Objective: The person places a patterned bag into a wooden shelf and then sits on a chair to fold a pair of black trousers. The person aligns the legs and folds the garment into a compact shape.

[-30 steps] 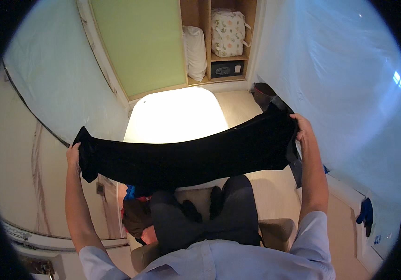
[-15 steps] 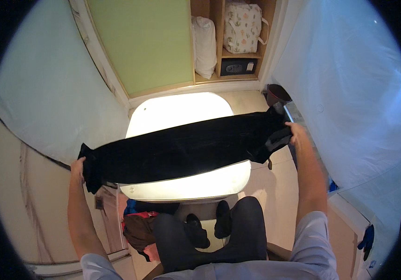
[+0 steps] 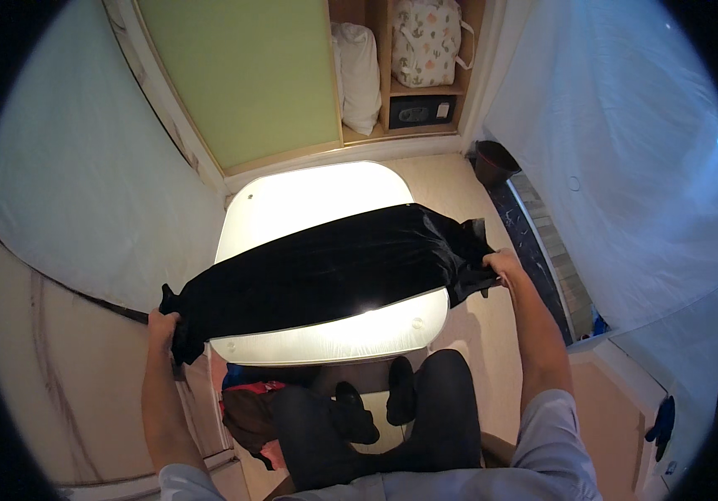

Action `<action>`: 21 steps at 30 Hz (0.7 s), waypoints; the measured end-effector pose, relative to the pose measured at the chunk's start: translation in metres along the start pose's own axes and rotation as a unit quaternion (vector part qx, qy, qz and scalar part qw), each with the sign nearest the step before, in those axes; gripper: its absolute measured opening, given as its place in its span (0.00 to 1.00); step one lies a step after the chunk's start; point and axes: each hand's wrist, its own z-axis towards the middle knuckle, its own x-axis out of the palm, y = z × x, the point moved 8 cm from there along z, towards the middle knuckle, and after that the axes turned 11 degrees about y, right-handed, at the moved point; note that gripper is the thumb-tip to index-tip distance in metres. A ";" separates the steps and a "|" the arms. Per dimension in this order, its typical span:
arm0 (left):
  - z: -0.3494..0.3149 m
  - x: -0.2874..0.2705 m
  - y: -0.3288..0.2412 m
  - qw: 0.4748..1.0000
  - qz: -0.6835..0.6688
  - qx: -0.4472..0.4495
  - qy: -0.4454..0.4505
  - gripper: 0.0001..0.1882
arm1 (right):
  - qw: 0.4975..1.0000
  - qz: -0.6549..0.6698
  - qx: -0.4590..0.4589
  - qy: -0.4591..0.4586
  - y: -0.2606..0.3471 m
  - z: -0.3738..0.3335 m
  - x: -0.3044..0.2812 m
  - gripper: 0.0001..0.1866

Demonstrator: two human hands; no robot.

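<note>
A long piece of black cloth [image 3: 317, 271], perhaps a garment, stretches across the white table [image 3: 325, 179] between my two hands. My left hand [image 3: 163, 326] grips its bunched left end, just past the table's left edge. At the other end, my right hand [image 3: 502, 265] is closed on the gathered corner beyond the table's right side. The cloth's middle lies over the tabletop, with soft folds near the right end. What exact kind of cloth it is I cannot make out.
Brown and red clothes [image 3: 250, 413] are heaped below the table's near left. A dark bin [image 3: 494, 163] stands at the far right, near the hanging white sheet [image 3: 609, 167]. Behind the table is a cupboard with a white pillow [image 3: 357, 79], a patterned bag [image 3: 427, 46] and a black safe [image 3: 419, 111].
Both hands have come nearer to me and closer together. The black cloth, pulled taut before, has slackened and settled lower over the table, its right end drawn down.
</note>
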 end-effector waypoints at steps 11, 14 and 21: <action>-0.216 -0.111 -0.079 0.925 -0.369 0.088 -0.031 0.20 | 0.942 0.058 -0.276 -0.179 0.069 -0.177 -0.139 0.17; -0.273 -0.132 -0.078 0.921 -0.385 0.051 0.020 0.24 | 0.954 0.081 -0.277 -0.085 0.069 -0.233 -0.161 0.20; -0.392 -0.168 -0.017 0.920 -0.390 -0.020 0.027 0.31 | 0.963 -0.030 -0.262 0.061 0.106 -0.355 -0.112 0.12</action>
